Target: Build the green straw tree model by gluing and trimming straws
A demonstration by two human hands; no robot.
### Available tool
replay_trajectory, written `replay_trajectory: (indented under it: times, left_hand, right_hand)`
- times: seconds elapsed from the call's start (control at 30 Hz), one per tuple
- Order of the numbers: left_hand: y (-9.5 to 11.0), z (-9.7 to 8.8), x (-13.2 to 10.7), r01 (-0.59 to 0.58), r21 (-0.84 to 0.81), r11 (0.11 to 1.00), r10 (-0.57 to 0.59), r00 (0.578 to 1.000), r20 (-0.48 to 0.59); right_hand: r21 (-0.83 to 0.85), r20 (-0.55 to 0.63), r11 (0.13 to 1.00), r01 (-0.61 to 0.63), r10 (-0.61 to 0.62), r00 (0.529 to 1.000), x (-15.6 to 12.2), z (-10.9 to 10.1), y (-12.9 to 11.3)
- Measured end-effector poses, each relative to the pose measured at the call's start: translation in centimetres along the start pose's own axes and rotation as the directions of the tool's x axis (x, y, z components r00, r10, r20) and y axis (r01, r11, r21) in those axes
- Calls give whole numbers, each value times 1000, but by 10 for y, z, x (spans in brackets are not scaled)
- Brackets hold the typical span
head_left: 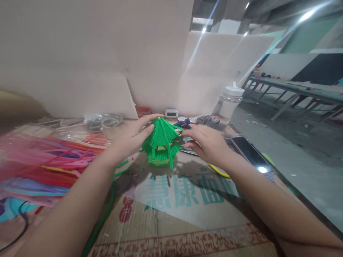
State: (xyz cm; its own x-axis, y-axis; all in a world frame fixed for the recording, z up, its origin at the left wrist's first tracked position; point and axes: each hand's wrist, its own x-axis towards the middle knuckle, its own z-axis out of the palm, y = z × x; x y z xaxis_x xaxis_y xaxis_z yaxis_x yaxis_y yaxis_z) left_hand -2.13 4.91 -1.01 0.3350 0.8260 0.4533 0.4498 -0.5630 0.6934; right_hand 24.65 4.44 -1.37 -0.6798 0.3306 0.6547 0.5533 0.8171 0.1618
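A small green hut (pixel 162 142) of fuzzy pipe cleaners, with a cone-shaped roof and a gap in its front wall, stands upright on the cardboard. My left hand (pixel 134 134) grips its roof from the left, fingers reaching over near the peak. At the roof's right edge, my right hand (pixel 205 141) is closed on what look like scissors (pixel 177 140), their dark blades pointing left at the green strands. The handles are mostly hidden by my fingers. One loose green strand hangs down at the hut's front right.
Pipe cleaners (pixel 53 164) in many colours lie heaped at left. Behind are a clear tape roll (pixel 109 121), a small digital clock (pixel 171 113) and a blue tool (pixel 184 123). A lidded bottle (pixel 229 103) and a phone (pixel 250 153) lie right, near the table edge.
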Motion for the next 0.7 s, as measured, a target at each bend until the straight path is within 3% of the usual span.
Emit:
replay_trajectory:
  times: [0.13,0.47,0.6,0.67,0.7]
  left_hand:
    - [0,0,0,-2,6,1000,2,1000,-4]
    - [7,1,-1,-14,72,997,15,1000,-4]
    - [5,-1,0,-13,65,998,13,1000,-2]
    - [3,-1,0,0,48,999,0,1000,1]
    - [2,-2,0,5,44,999,-5,1000,4]
  right_hand:
    - [-12,14,999,46,-46,999,0,7,-3]
    - [25,1,999,26,-26,1000,1,16,-4]
    - [200,-127,977,-75,102,987,1,0,-10]
    - [341,-256,928,-152,247,934,1,-16,-14]
    - [402,-348,900,-169,321,881,1,-24,-15]
